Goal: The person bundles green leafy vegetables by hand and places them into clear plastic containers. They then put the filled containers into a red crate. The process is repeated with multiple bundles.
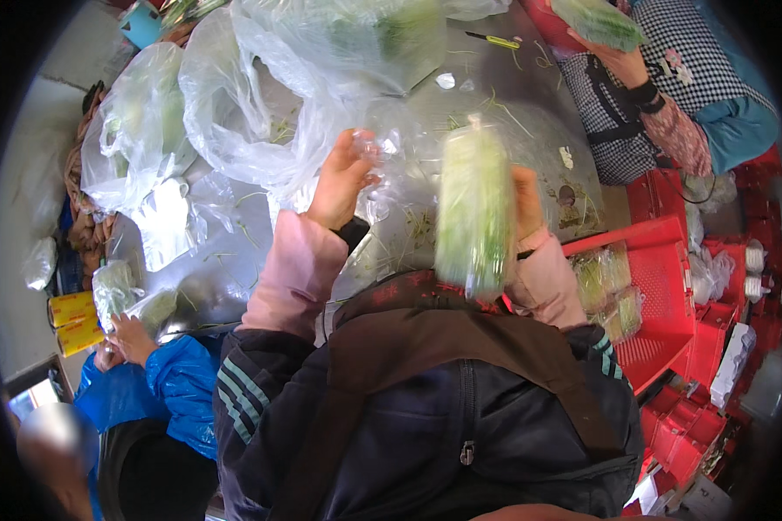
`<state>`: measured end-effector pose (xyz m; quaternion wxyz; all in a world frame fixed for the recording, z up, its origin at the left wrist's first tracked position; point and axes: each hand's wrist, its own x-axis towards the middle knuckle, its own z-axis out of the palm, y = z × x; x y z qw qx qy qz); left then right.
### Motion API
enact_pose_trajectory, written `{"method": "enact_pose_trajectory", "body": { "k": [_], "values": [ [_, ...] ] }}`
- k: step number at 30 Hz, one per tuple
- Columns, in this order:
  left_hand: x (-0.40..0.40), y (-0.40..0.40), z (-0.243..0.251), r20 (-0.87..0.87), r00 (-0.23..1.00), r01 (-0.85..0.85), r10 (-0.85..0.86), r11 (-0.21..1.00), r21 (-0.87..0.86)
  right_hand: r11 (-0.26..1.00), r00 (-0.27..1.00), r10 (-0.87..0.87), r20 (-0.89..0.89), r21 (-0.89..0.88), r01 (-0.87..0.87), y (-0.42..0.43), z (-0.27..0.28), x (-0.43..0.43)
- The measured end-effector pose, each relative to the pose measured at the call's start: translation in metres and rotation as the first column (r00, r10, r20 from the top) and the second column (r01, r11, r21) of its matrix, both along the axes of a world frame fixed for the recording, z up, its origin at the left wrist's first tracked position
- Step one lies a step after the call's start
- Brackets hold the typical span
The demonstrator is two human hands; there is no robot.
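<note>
My right hand (526, 202) grips a clear-wrapped bundle of pale green vegetables (474, 208) from its right side; most of the fingers are hidden behind it. The bundle is raised above the front edge of the metal table (547, 124) and looks blurred. To the left, my left hand (340, 179) is curled, with crinkled clear plastic film (388, 144) at its fingertips. Beyond it a large clear plastic bag (247, 140) is spread out, and a fuller bag of greens (365, 45) lies at the back.
A yellow utility knife (502, 42) lies at the back. A red crate (658, 280) with packed bundles (603, 273) stands at right. A co-worker in blue sleeves (182, 384) handles a wrapped bundle at left; another's hand (616, 62) holds a package at upper right.
</note>
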<state>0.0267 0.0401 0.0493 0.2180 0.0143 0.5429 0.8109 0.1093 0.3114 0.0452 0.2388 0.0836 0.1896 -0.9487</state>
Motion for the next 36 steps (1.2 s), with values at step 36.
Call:
{"method": "enact_pose_trajectory", "body": {
  "k": [36],
  "values": [
    [0.059,-0.009,-0.068,-0.406,0.908,-0.129,-0.106,0.850,-0.510,0.666,0.975,-0.220,-0.028,0.726,0.171,0.025,-0.074,0.014]
  ]
}}
